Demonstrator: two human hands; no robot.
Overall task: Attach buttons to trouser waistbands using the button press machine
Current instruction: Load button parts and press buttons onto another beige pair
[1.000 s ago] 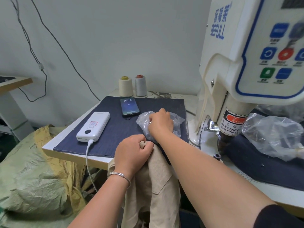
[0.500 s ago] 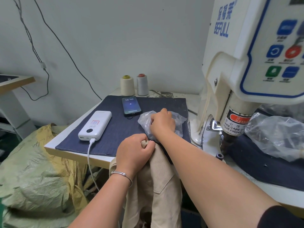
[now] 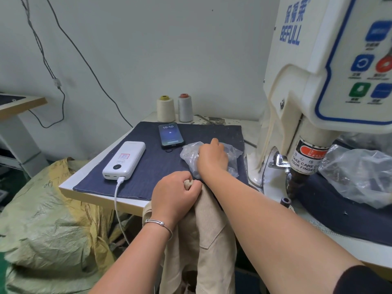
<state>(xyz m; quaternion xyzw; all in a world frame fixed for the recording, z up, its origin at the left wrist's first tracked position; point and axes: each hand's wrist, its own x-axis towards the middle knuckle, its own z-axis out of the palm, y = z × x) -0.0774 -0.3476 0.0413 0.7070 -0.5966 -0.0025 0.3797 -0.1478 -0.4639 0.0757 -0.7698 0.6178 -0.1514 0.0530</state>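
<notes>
Little has moved since the earlier frames: both hands stay where they were, and only the view has drifted slightly. The left hand (image 3: 175, 193) is fisted tight round a bunched fold of the beige trousers (image 3: 209, 240) at the front edge of the desk (image 3: 70, 183), the cloth poking out between thumb and forefinger. From that fist the trousers hang down below the desk edge, in front of the person. A thin bracelet (image 3: 160, 224) circles the left wrist.

The right hand (image 3: 212, 157) reaches further in and lies on the small clear bag (image 3: 187, 154), knuckles up, fingers bent down into the plastic; whether they pinch anything inside cannot be told. The bag rests on the dark blue mat (image 3: 144, 172) that covers the desk.

On the same mat, left of the bag, lies a phone (image 3: 170, 134) with its screen lit, and nearer the left edge a white power bank (image 3: 125, 160) with a white cable (image 3: 117, 200) running off the front of the desk. Two thread cones (image 3: 175, 108) stand at the back by the wall.

At the right stands the press machine (image 3: 322, 81), cream with blue buttons, its head over a second dark mat, and just beside it a larger crumpled clear bag (image 3: 360, 175). A yellow-green sack (image 3: 48, 225) sits on the floor at the left.
</notes>
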